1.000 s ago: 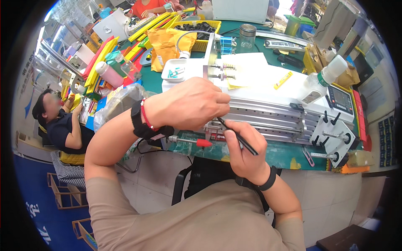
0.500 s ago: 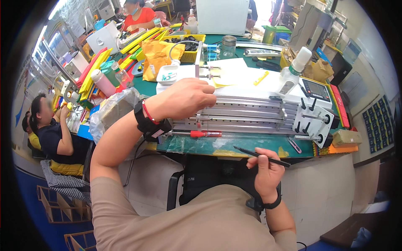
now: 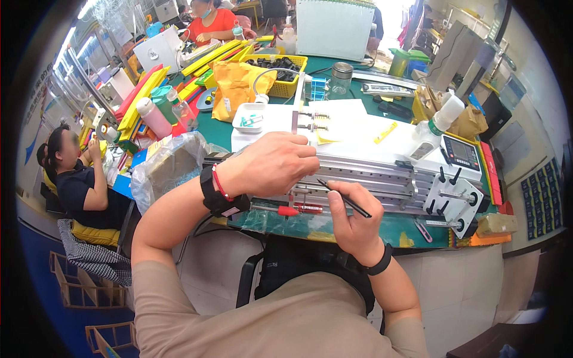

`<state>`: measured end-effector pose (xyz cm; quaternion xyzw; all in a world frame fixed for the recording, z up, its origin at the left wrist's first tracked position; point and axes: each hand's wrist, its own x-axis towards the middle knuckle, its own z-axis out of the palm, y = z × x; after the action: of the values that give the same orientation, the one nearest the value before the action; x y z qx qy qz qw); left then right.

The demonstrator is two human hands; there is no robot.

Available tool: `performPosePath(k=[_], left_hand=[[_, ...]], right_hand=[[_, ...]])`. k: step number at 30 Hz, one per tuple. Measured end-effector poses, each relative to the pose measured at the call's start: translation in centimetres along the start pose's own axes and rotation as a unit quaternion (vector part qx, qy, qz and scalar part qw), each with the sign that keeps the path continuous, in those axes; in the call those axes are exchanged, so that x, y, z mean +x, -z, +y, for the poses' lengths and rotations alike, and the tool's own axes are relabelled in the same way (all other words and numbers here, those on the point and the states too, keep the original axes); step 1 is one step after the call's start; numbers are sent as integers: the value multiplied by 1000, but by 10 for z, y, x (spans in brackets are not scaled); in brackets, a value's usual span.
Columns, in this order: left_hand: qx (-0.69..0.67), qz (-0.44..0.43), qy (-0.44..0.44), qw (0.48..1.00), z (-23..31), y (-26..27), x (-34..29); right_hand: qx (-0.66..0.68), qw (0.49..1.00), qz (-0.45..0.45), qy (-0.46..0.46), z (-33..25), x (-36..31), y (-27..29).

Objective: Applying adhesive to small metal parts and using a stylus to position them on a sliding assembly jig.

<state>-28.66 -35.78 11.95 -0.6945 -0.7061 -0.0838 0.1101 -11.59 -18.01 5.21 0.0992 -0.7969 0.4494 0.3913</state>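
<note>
My right hand (image 3: 358, 224) grips slim black tweezers (image 3: 357, 207), their pointed tip toward the upper left, close to my left hand. My left hand (image 3: 279, 162) is closed with curled fingers over the left part of a silver machine with long metal rails (image 3: 364, 173). What its fingertips pinch, if anything, is hidden. Below that hand, a red-handled screwdriver (image 3: 298, 209) lies at the machine's front edge. Beyond the rails, a small white tray (image 3: 249, 118) with teal-and-white pieces stands by two spring-fitted metal pins (image 3: 313, 121).
A white-capped bottle (image 3: 431, 128) and a control panel (image 3: 461, 153) stand right of the rails. A cutter (image 3: 424, 231) lies at the front edge of the green bench (image 3: 334, 228). Plastic-wrapped box (image 3: 170, 167) at left. Other people sit left and at the back.
My right hand has moved up and left with the tweezers, bringing their tip beside my left hand. The whole view has shifted slightly; my left hand stays over the rails.
</note>
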Motion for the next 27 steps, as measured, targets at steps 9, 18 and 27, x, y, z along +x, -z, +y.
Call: performPosePath(k=[9,18,27], left_hand=[[-26,19,4,999,-2,-6,0],[-62,173,184,966,23,8,-46],[-253,168,112,946,124,-34,-123]], right_hand=[[12,999,-18,43,0,2,-17],[333,851,212,-346,-13,-119,72],[-21,865,278,-416,47,-126,160]])
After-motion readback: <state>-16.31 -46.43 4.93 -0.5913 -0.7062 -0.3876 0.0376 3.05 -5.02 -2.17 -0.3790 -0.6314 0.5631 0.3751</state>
